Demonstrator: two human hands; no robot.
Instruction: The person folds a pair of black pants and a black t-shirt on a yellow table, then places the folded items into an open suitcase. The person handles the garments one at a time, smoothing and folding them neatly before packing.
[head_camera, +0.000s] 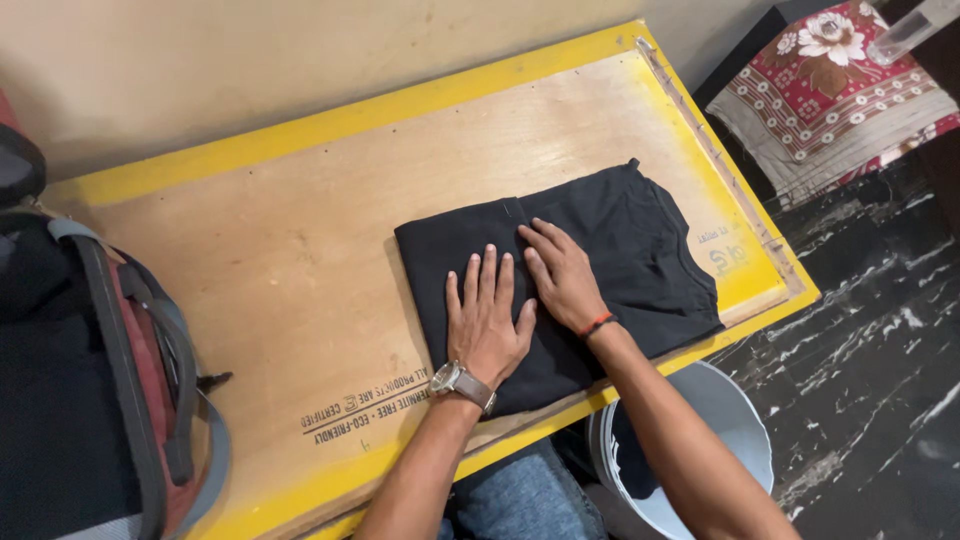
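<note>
A folded black garment (640, 240) lies on a plywood board (290, 270) with a yellow border. Both of my hands press flat on the garment, side by side, fingers spread. My left hand (487, 322), with a wristwatch on the wrist, rests on the garment's left part near its front edge. My right hand (565, 277), with an orange band on the wrist, lies just to the right of it, near the garment's middle. Neither hand grips the cloth.
A dark backpack (90, 400) with grey straps and red trim sits at the board's left end. A white bucket (720, 420) stands on the dark marbled floor below the board's front edge. A red floral cloth (840, 90) lies at the top right.
</note>
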